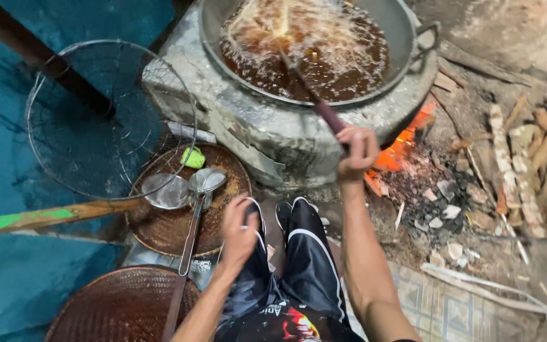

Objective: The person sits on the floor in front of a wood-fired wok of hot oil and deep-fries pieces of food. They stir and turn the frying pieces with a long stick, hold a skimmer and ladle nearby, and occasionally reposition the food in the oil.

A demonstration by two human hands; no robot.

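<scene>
The right hand (357,154) is closed around the long stirring handle (311,95), whose far end dips into bubbling brown oil in the wok (406,25) atop the stone stove (267,126). The left hand (240,231) rests loosely curled on the knee, gripping nothing, beside the ladles (188,187) on a woven tray (159,234).

metal wok (400,25), woven trays (121,310), rough wood (527,158)

Dirt floor (476,247) carries clay stove (273,133) w/ wok on top; firewood (539,158) right of stove, ash in front, woven trays (172,221) to its left.
</scene>
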